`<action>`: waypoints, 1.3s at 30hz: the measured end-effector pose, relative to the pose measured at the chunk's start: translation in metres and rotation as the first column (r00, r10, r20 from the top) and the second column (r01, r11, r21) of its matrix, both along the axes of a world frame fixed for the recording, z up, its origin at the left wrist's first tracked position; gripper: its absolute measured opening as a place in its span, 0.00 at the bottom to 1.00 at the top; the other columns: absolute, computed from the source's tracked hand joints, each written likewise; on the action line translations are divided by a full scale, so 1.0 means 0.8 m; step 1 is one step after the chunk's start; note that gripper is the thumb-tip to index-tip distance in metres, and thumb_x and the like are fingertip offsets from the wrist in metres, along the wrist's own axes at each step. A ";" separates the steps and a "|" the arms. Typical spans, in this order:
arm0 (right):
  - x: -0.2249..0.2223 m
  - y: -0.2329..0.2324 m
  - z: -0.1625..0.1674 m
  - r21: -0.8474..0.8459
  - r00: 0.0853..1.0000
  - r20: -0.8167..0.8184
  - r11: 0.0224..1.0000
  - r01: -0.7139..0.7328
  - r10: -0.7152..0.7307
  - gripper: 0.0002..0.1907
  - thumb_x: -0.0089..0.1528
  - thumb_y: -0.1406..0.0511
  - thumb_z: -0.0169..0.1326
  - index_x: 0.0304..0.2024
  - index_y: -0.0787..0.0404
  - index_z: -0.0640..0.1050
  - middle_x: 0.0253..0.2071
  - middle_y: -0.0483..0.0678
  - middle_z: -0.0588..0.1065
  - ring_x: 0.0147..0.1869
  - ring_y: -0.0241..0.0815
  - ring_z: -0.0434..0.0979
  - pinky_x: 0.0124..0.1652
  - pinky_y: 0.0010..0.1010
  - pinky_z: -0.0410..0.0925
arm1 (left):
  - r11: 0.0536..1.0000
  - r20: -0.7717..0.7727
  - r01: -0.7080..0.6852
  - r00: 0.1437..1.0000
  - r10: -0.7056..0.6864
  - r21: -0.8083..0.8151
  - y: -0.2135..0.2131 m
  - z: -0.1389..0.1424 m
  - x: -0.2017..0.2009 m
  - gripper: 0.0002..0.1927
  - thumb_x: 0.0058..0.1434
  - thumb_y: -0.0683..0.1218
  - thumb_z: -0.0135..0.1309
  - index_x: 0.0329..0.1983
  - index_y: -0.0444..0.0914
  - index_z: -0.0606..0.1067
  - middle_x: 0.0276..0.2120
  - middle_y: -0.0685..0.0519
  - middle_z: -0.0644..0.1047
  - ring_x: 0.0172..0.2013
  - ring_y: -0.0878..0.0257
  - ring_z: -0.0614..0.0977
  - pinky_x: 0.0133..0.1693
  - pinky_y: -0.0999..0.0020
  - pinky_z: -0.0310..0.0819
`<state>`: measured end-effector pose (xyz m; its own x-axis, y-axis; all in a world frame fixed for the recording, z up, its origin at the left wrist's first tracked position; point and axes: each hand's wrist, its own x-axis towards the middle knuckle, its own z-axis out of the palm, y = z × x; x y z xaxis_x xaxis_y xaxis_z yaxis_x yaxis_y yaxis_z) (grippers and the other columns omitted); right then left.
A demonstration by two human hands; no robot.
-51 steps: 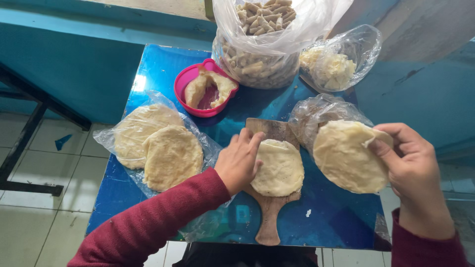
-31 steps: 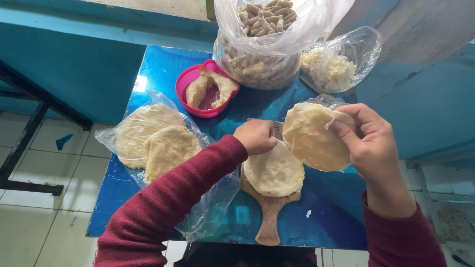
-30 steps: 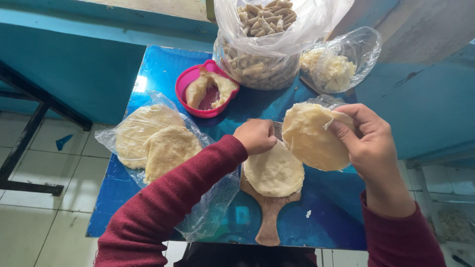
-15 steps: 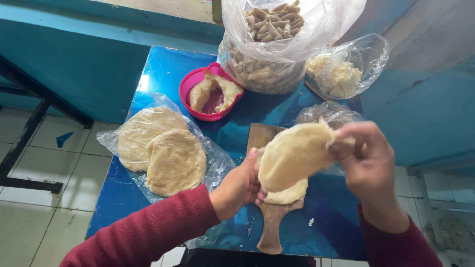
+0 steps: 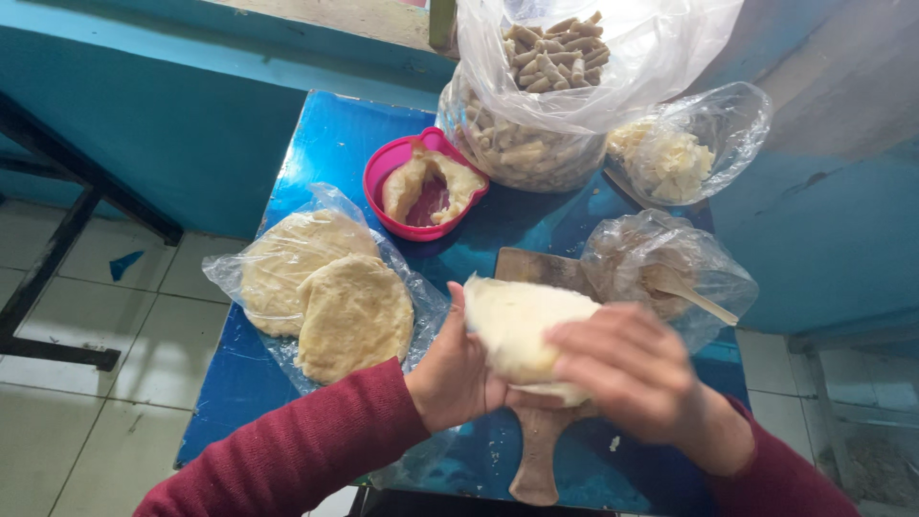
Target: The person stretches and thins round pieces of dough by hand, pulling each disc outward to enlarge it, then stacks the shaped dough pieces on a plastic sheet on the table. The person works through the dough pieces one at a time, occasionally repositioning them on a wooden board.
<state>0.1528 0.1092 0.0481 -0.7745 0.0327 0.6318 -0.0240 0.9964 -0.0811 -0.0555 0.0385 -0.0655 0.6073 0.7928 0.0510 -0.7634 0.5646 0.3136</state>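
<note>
Both hands work one flat round of pale dough (image 5: 522,325), held just above the wooden paddle board (image 5: 536,450) at the near edge of the blue tabletop (image 5: 316,144). Left hand (image 5: 459,369) cups the round from below and the left side, thumb up along its edge. Right hand (image 5: 637,373) lies over the right half, fingers closed on the dough (slightly blurred, so the exact grip on the rim cannot be told). The round is tilted and starting to double over; a second pale edge shows beneath it, touching the board.

Step in hand, as judged: folding or shaping the round between the two palms.

Next move likely calls for even pressure from both sides so the soft sheet does not tear, and for keeping it over the board.

Surroundings: two more flat rounds (image 5: 321,297) lie on a clear plastic sheet to the left. A pink bowl (image 5: 388,168) with dough pieces sits further back. A large bag of finger-shaped pieces (image 5: 536,96) stands behind; two smaller plastic bags (image 5: 670,268) to the right.
</note>
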 end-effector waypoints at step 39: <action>0.009 -0.006 -0.101 -0.972 0.977 0.145 -0.208 0.111 -0.156 0.08 0.62 0.68 0.61 0.41 0.68 0.80 0.36 0.47 0.79 0.40 0.32 0.78 0.40 0.26 0.72 | 0.858 -0.530 -0.086 0.754 0.389 0.506 -0.002 -0.039 0.034 0.42 0.68 0.51 0.55 0.77 0.38 0.47 0.68 0.49 0.64 0.69 0.61 0.64 0.68 0.61 0.61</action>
